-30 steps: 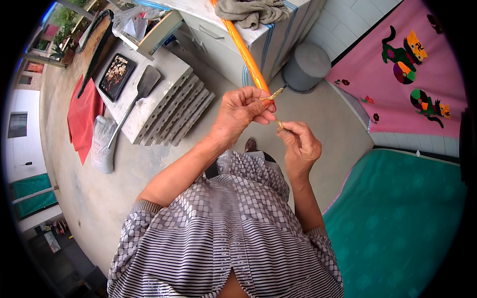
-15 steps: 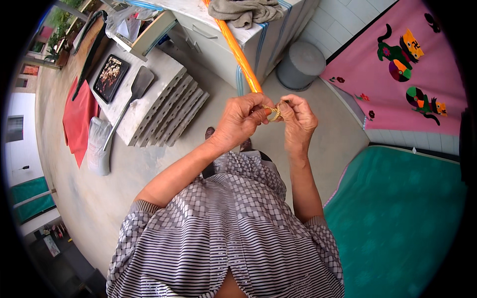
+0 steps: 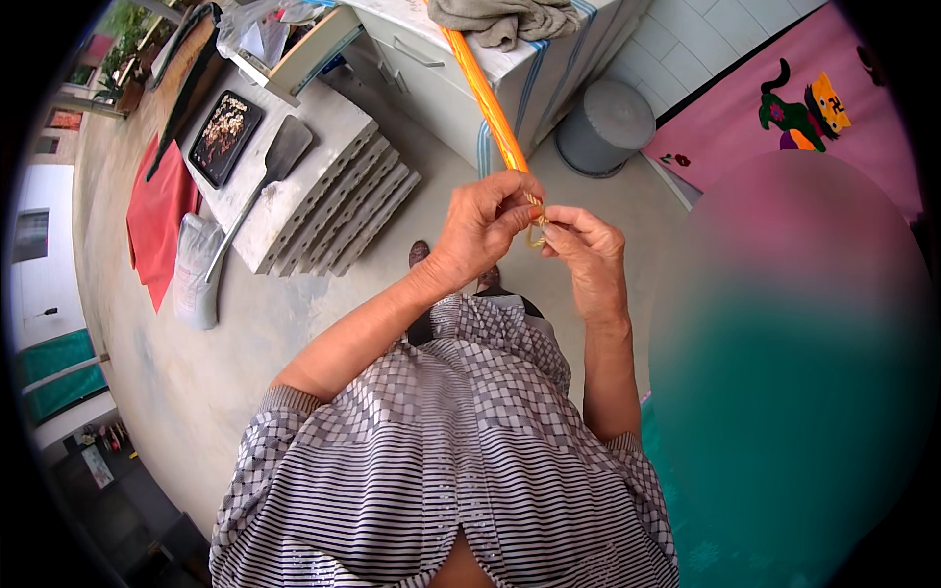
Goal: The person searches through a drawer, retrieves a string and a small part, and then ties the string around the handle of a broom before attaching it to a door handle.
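A long orange bundle with glossy yellow streaks (image 3: 487, 103) runs from the white cabinet's top down to my hands. My left hand (image 3: 470, 230) is closed around its near end. A thin, twisted, straw-coloured cord (image 3: 535, 233) comes out there and forms a small loop below the left fingertips. My right hand (image 3: 590, 257) pinches this cord between thumb and fingers, right beside the left hand. Fingers hide how the cord joins the bundle. Both hands are in front of my body, above the floor.
A white cabinet (image 3: 431, 108) bearing a grey cloth (image 3: 505, 20) stands ahead. Left of it, stacked grey slabs (image 3: 323, 122) hold a black tray (image 3: 225, 137) and a spatula (image 3: 286, 147). A lidded grey bucket (image 3: 606, 127) is by the wall. Blur covers much of the right side.
The cord between my fingers has changed from a tight, sideways twist to a small loop hanging lower. My right hand has tilted slightly. The view has shifted, and blur now covers the right side.
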A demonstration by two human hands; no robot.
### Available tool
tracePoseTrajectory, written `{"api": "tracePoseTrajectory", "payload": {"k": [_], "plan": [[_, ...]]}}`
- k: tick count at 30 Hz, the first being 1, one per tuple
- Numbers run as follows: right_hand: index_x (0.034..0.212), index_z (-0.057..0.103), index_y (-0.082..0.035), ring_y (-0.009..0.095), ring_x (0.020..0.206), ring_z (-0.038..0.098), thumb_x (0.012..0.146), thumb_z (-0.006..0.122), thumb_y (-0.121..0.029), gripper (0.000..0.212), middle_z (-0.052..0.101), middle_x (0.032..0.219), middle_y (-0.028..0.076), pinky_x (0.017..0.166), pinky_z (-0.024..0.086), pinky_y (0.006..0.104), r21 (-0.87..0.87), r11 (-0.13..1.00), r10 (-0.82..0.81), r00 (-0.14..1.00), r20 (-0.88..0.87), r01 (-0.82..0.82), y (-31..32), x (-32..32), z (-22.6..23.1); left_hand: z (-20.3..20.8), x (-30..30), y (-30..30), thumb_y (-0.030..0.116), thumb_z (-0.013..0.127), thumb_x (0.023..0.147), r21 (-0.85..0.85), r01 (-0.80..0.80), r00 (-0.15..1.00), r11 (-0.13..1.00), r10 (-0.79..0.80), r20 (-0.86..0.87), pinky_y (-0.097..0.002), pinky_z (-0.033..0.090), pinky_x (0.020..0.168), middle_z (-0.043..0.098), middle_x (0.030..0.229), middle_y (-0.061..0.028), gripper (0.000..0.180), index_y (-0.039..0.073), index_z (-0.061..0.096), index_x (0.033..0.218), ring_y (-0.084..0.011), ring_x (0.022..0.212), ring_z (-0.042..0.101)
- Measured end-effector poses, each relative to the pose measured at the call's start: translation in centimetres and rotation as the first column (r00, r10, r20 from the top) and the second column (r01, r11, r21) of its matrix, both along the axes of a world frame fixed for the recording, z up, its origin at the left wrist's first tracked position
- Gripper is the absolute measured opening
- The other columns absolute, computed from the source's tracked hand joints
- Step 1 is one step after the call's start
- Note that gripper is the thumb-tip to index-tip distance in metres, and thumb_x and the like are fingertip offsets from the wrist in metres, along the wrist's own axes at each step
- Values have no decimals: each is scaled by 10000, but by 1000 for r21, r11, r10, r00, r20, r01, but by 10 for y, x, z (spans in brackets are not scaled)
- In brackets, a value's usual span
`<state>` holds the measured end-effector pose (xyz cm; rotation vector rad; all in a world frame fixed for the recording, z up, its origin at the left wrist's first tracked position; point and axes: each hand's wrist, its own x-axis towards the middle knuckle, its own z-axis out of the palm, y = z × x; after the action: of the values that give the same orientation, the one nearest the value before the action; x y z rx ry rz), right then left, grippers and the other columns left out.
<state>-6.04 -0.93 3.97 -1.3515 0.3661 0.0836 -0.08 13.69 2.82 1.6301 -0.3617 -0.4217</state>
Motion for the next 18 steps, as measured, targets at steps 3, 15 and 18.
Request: {"api": "tracePoseTrajectory", "payload": {"k": [3, 15, 18], "plan": [[974, 620, 29, 76, 666, 544, 820, 599, -42, 170, 635, 818, 61, 609, 452, 212, -2, 1000, -17, 1000, 12, 17, -4, 2, 0, 13, 2, -2, -4, 611, 805, -90, 18, 986, 996, -32, -164, -226, 460, 607, 580, 790, -27, 285, 9, 516, 1073, -81, 665, 539], [858, 618, 11, 68, 612, 513, 825, 618, -69, 87, 600, 722, 32, 552, 431, 211, -130, 978, -153, 985, 82, 163, -16, 6, -8, 35, 5, 16, -58, 552, 778, 195, 77, 989, 978, -99, 108, -282, 451, 569, 560, 743, -88, 282, 9, 494, 1046, -163, 642, 567], [853, 617, 10, 64, 595, 495, 828, 618, -78, 91, 580, 693, 24, 532, 421, 210, -171, 965, -190, 979, 70, 200, -20, 5, -8, 32, 4, 18, -34, 535, 785, 332, 53, 916, 942, -178, 359, -335, 434, 569, 554, 750, -135, 209, 7, 521, 989, -253, 654, 559]]}}
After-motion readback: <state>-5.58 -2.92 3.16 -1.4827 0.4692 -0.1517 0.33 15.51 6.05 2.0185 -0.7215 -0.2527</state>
